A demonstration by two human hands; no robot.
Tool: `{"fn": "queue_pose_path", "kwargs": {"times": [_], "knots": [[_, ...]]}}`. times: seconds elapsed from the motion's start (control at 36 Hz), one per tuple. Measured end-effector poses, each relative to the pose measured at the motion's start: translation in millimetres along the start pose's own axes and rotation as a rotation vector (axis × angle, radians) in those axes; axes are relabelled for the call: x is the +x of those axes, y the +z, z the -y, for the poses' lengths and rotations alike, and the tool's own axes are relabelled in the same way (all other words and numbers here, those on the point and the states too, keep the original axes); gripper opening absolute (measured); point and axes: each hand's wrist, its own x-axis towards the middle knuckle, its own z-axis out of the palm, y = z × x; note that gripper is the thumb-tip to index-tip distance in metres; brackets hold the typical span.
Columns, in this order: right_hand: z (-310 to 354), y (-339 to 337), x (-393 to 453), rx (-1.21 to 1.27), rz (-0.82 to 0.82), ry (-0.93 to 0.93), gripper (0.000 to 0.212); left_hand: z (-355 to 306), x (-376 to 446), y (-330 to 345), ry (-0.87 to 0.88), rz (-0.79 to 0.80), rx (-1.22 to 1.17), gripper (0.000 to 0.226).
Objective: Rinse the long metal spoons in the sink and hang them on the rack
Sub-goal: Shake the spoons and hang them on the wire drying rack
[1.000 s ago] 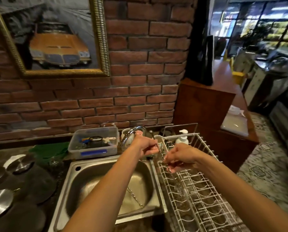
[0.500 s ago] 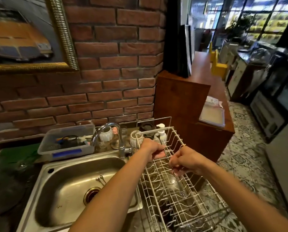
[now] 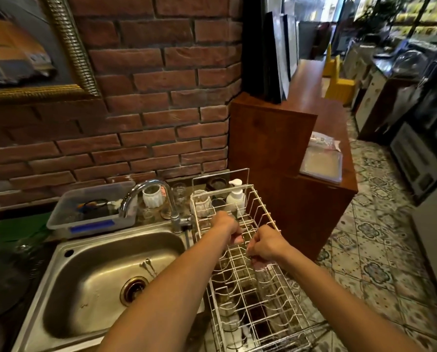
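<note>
A: Locate the spoons.

B: Two spoons (image 3: 148, 267) lie in the sink (image 3: 59, 252) beside the drain (image 3: 133, 290). Any spoon at the rack (image 3: 260, 214) is not discernible.

A: Grip state?

B: Left hand (image 3: 229, 224) and right hand (image 3: 265, 246) are curled over the rack wires. Whether either pinches a spoon cannot be determined.

A: Handling?

B: Probably light, stiff and slippery when wet. Pinch the thin shaft near its top end, leaving the tip free to hook on a wire.

Head view: both hands, left hand (image 3: 227, 226) & right hand (image 3: 264, 246), fingers curled, held over white wire rack (image 3: 260, 298) at centre; steel sink (image 3: 105, 275) w/ two spoons (image 3: 148, 266) shown lower left.
</note>
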Motion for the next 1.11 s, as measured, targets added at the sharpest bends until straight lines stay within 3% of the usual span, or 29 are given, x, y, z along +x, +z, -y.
{"fn": "queue_pose_path", "kwargs": {"times": [0.19, 0.33, 0.44, 0.64, 0.94, 1.11], "knots": [[-5.5, 7.3, 12.4, -0.106, 0.001, -0.001, 0.01, 4.4, 8.5, 10.1, -0.042, -0.08, 0.103, 0.025], [-13.0, 14.2, 17.9, -0.386, -0.045, -0.11, 0.011, 8.2, 12.7, 16.3, -0.031, -0.114, 0.134, 0.032], [-17.4, 19.1, 21.2, -0.473, -0.021, -0.148, 0.01, 10.1, 13.3, 17.0, -0.037, -0.085, 0.126, 0.036], [-21.0, 24.7, 27.2, -0.525, -0.017, -0.17, 0.013, 11.6, 15.0, 16.1, -0.031, -0.062, 0.12, 0.037], [-12.6, 19.7, 11.5, -0.57, -0.093, -0.218, 0.007, -11.5, 10.2, -8.4, 0.053, 0.016, 0.37, 0.028], [20.5, 2.6, -11.1, -0.502, -0.212, -0.293, 0.017, -38.3, 3.6, -56.7, 0.109, 0.124, 0.173, 0.027]]}}
